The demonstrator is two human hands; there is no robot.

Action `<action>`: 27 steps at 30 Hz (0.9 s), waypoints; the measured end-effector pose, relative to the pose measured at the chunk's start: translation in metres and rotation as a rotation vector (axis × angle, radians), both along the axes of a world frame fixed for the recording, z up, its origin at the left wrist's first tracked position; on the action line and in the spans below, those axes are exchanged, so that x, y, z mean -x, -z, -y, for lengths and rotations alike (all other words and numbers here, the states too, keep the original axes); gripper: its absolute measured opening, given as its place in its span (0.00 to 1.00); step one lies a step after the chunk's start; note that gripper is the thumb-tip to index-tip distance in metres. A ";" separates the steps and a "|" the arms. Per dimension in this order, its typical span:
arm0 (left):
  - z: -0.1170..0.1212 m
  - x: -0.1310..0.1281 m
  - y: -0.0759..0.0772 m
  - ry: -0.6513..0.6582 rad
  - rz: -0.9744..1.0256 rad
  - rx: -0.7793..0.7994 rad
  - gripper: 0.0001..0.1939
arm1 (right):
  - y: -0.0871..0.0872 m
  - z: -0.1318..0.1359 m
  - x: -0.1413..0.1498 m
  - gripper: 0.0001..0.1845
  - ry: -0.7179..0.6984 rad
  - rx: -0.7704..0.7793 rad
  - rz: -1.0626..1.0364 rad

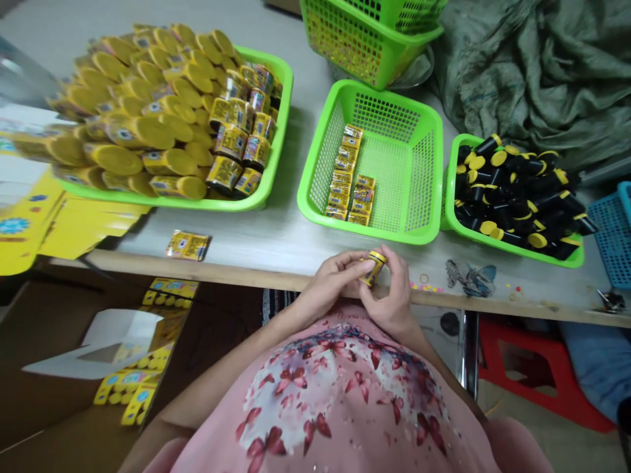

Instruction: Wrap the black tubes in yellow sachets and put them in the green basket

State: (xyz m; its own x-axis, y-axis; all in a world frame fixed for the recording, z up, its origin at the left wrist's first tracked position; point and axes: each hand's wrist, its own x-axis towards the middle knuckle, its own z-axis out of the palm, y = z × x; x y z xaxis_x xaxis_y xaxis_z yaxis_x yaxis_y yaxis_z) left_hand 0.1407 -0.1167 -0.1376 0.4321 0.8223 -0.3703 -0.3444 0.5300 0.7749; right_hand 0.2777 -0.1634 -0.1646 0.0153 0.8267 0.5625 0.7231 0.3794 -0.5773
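Both my hands meet at the table's front edge around one small canister (pixel 375 263) with a yellow cap and a gold printed label. My left hand (pixel 340 276) grips it from the left, fingers closed. From the other side my right hand (pixel 392 289) is closed on the same canister. A flat gold label sleeve (pixel 188 245) lies on the table to the left. Straight ahead, a green basket (pixel 428 171) holds labelled canisters (pixel 342 177) lined up along its left side. Right of it, another green basket (pixel 522 251) is heaped with black, yellow-capped canisters (pixel 522 190).
A large green basket (pixel 283 125) at left is piled with yellow-capped labelled canisters. Stacked green baskets (pixel 365 46) stand behind. An open carton (pixel 49 420) with yellow packs sits below left. Grey-green sacking (pixel 532 72), a blue basket (pixel 611 230) and a red stool (pixel 542 381) are at right.
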 end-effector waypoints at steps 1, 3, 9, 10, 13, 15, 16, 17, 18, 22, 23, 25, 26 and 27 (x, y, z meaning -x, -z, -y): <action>0.000 0.002 -0.002 0.077 0.068 0.072 0.22 | 0.001 0.000 0.000 0.38 -0.020 0.033 -0.043; 0.000 0.005 -0.004 0.174 0.163 0.175 0.22 | 0.003 0.001 -0.003 0.39 -0.089 0.086 -0.103; 0.002 0.009 -0.009 0.163 0.187 0.240 0.17 | -0.002 0.006 -0.009 0.40 -0.202 0.078 -0.180; 0.003 0.009 -0.010 0.152 0.172 0.240 0.16 | -0.004 0.006 -0.009 0.40 -0.205 0.078 -0.176; 0.004 0.007 -0.012 0.087 0.108 0.211 0.15 | -0.009 0.005 -0.011 0.38 -0.202 0.047 -0.098; 0.005 0.004 -0.013 0.032 0.050 0.174 0.15 | -0.010 0.005 -0.011 0.38 -0.192 0.010 -0.027; 0.005 0.003 -0.013 0.003 0.013 0.147 0.15 | -0.009 0.004 -0.010 0.38 -0.184 -0.004 0.001; 0.005 0.001 -0.012 -0.023 -0.032 0.111 0.16 | -0.007 0.004 -0.009 0.38 -0.177 -0.012 0.027; 0.005 0.000 -0.011 -0.052 -0.086 0.062 0.16 | -0.005 0.003 -0.008 0.38 -0.170 -0.016 0.049; 0.003 -0.004 -0.004 -0.149 -0.315 -0.161 0.18 | -0.002 0.000 -0.005 0.38 -0.158 0.002 0.092; 0.002 -0.003 -0.003 -0.148 -0.329 -0.185 0.18 | -0.006 -0.001 -0.006 0.39 -0.167 0.019 0.086; 0.001 -0.001 -0.001 -0.120 -0.292 -0.193 0.18 | -0.019 -0.003 -0.012 0.39 -0.221 0.089 0.083; 0.000 0.001 -0.001 -0.106 -0.261 -0.190 0.18 | -0.028 -0.005 -0.017 0.38 -0.276 0.131 0.101; 0.000 0.003 -0.001 -0.088 -0.234 -0.189 0.18 | -0.037 -0.006 -0.021 0.37 -0.348 0.167 0.133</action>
